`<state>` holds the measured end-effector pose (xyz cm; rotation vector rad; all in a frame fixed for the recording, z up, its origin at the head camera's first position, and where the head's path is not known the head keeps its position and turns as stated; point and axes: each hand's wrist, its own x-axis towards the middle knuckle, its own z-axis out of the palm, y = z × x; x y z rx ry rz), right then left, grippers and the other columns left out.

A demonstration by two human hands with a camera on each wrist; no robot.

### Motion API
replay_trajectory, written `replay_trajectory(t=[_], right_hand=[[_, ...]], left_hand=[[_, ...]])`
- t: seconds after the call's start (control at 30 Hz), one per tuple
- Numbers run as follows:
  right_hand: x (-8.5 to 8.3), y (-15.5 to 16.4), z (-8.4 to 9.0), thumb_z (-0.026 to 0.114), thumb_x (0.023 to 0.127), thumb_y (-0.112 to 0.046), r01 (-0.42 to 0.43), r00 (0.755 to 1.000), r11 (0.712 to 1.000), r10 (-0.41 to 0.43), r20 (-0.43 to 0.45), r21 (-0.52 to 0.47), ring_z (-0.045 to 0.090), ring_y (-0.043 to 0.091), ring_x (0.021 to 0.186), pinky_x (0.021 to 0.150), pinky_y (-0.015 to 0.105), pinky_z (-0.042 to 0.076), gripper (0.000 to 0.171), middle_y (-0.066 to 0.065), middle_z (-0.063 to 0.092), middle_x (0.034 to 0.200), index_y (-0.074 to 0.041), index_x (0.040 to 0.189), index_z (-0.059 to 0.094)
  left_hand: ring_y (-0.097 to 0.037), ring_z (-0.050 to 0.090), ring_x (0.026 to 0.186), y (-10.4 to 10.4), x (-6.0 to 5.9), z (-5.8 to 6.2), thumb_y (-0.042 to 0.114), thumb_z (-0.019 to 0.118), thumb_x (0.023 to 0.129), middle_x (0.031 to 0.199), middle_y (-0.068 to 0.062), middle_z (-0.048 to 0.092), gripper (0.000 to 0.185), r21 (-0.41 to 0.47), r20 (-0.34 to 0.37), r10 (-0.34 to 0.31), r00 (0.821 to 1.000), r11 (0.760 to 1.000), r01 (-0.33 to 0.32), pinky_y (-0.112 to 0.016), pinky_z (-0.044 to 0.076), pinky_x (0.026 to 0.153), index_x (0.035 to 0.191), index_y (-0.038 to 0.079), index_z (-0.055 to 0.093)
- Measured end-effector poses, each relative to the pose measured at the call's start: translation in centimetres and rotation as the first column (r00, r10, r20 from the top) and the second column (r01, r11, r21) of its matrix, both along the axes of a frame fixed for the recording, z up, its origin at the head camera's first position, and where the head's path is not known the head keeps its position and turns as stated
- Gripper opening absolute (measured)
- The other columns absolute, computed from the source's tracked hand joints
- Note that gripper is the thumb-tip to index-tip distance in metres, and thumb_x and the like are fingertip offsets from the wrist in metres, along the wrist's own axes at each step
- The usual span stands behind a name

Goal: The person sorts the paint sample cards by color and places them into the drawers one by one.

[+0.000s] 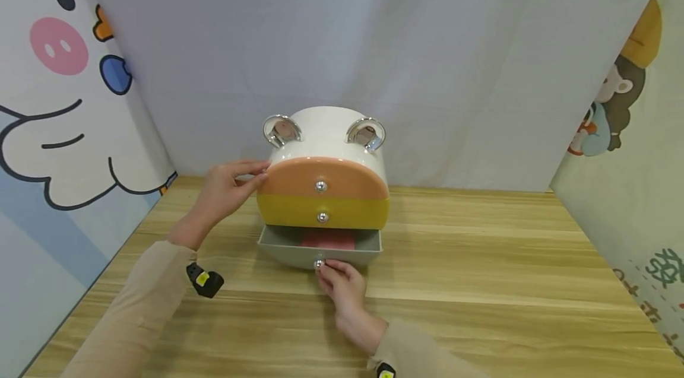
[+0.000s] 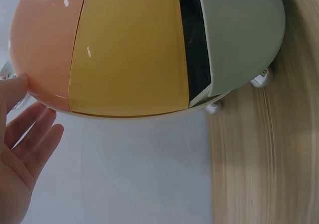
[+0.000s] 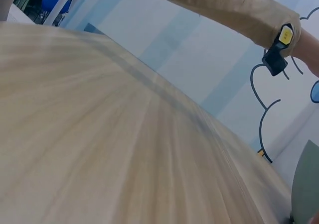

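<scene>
A wooden table [image 1: 481, 259] holds a round white drawer box [image 1: 326, 129] with two shiny ears, and it sits near the back, close to the pale curtain. The box has three drawers: an orange one [image 1: 320, 179] on top, a yellow one [image 1: 323, 212] in the middle, and a grey bottom drawer [image 1: 320, 250] that is pulled part way out, with something pink [image 1: 328, 240] inside. The left hand [image 1: 227, 188] lies flat and relaxed against the left side of the box, fingertips touching the orange front, gripping nothing. The right hand [image 1: 342, 283] pinches the little silver knob [image 1: 319, 263] of the grey drawer. To move this drawer well, I think the pull or push should go straight along the drawer's line, slow and even, while the left hand presses so the box does not slide on its small feet. There is lots of bare table in front and to the right. The cartoon wall on the left stands closer, and the curtain is just behind.
</scene>
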<state>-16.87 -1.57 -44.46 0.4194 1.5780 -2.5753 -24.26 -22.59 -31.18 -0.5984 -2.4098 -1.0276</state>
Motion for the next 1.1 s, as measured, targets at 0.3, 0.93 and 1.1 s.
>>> replay_trajectory(t=[0.3, 0.93, 1.1], right_hand=[[-2.2, 0.6, 0.2, 0.061, 0.081, 0.006, -0.023, 1.000, 0.999, 0.023, -0.006, 0.037, 0.063, 0.012, 0.075, 0.081, 0.034, 0.054, 0.017, 0.003, 0.065, 0.079, 0.009, 0.098, 0.057], [-4.1, 1.0, 0.6, 0.058, 0.083, 0.006, -0.099, 0.995, 0.992, 0.100, -0.002, 0.082, 0.062, 0.013, 0.074, 0.082, 0.035, 0.053, 0.015, 0.004, 0.064, 0.077, 0.011, 0.097, 0.056], [-4.2, 1.0, 0.5, 0.059, 0.083, 0.006, -0.091, 0.996, 0.992, 0.091, -0.002, 0.084, 0.063, 0.013, 0.074, 0.082, 0.035, 0.053, 0.014, 0.003, 0.064, 0.077, 0.010, 0.097, 0.056]], left_hand=[[-0.032, 0.062, 0.092, 0.0, 0.1, -0.1, 0.011, 0.063, 0.086, 0.106, -0.018, 0.064, 0.025, 0.013, 0.017, 0.005, 1.000, 1.000, -0.005, -0.034, 0.056, 0.066, 0.106, -0.002, 0.067], [-0.032, 0.062, 0.095, -0.1, 0.1, -0.2, 0.013, 0.061, 0.087, 0.108, -0.017, 0.063, 0.025, -0.013, 0.045, 0.018, 0.999, 1.000, -0.018, -0.039, 0.056, 0.069, 0.108, 0.000, 0.066], [-0.032, 0.062, 0.094, -0.1, 0.0, -0.3, 0.012, 0.062, 0.087, 0.107, -0.017, 0.064, 0.025, -0.019, 0.031, 0.019, 0.999, 1.000, -0.018, -0.038, 0.056, 0.068, 0.108, 0.000, 0.067]])
